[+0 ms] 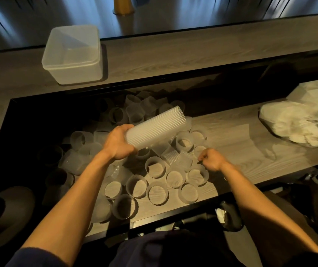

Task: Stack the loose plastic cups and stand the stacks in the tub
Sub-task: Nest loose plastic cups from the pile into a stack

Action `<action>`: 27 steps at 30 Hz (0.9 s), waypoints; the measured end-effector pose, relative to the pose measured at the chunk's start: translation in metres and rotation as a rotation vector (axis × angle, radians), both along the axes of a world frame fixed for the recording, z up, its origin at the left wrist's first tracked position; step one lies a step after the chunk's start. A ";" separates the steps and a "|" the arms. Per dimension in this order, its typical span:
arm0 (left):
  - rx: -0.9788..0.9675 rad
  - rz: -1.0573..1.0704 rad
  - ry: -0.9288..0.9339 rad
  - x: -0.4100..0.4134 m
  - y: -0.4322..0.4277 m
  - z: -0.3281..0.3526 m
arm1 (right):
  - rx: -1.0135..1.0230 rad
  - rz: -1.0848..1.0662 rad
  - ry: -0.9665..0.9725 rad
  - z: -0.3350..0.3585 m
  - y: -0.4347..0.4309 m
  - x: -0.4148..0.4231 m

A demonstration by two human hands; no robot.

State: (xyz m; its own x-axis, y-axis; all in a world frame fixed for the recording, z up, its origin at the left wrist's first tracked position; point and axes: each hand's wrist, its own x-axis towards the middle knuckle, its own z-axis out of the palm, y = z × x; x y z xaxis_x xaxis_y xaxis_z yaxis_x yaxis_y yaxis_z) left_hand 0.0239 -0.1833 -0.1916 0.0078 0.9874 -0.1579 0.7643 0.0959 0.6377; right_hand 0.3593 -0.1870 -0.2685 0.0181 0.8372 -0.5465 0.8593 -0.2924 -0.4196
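The left hand (pixel 120 143) grips a long stack of cups (pixel 155 129) near its lower end, with fingers and thumb wrapped round it. The stack is lifted off the desk (pixel 241 135) and slants up and away to the right, above the heap of loose cups (pixel 156 167).

The right hand (pixel 211 159) is curled into a loose fist, knuckles up, with thumb and forefinger drawn close together. It sits just over the rim of one upright cup (pixel 197 175) at the right edge of the heap. Whether it pinches that rim or only hovers over it cannot be told.

The loose cups cover the near-left part of the desk, some standing mouth up, others lying on their sides, trailing off into shadow on the left.

The tub (pixel 71 54), clear and rectangular, stands on the raised ledge (pixel 173 54) behind the desk, well apart from both hands. A plastic bag of white items (pixel 293 126) lies at the desk's far right.
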 end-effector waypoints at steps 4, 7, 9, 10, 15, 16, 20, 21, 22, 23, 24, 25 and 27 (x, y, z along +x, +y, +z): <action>-0.004 -0.010 -0.006 -0.001 -0.004 -0.001 | -0.016 0.028 -0.067 -0.006 -0.005 -0.004; -0.016 -0.007 -0.008 -0.006 -0.006 -0.004 | 0.013 -0.002 -0.056 -0.008 -0.002 -0.003; -0.015 -0.006 -0.003 -0.007 -0.006 -0.005 | 0.101 -0.078 -0.020 -0.005 -0.001 -0.002; -0.011 -0.004 -0.004 -0.007 -0.006 -0.005 | 0.198 -0.158 0.015 -0.002 -0.002 -0.003; -0.018 -0.006 -0.015 -0.006 -0.006 -0.006 | 0.760 -0.625 0.314 0.041 -0.007 -0.014; -0.020 -0.015 -0.014 -0.005 -0.006 -0.007 | 0.799 -0.614 0.380 0.051 -0.007 -0.017; -0.037 -0.058 -0.028 0.001 -0.003 -0.010 | 0.810 -0.397 0.559 0.082 0.000 -0.031; -0.036 -0.066 -0.033 0.002 -0.003 -0.011 | 0.793 -0.339 0.575 0.086 0.001 -0.033; -0.030 -0.069 -0.039 0.003 -0.002 -0.012 | 0.776 -0.291 0.577 0.089 0.002 -0.034; -0.023 -0.067 -0.049 0.003 -0.002 -0.012 | 0.764 -0.252 0.569 0.092 0.003 -0.035; -0.016 -0.067 -0.061 0.003 -0.001 -0.012 | 0.755 -0.211 0.551 0.095 0.003 -0.035; -0.010 -0.069 -0.064 0.003 0.000 -0.011 | 0.740 -0.167 0.517 0.096 0.002 -0.035; -0.006 -0.076 -0.053 0.003 0.001 -0.010 | 0.678 -0.091 0.477 0.096 0.001 -0.036</action>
State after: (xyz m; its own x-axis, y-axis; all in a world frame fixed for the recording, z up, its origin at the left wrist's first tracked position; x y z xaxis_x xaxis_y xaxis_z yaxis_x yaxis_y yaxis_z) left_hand 0.0268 -0.1822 -0.2018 0.0915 0.9826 -0.1617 0.7350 0.0429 0.6767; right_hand 0.3229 -0.1855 -0.1727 -0.0039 0.9940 0.1093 0.5301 0.0948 -0.8426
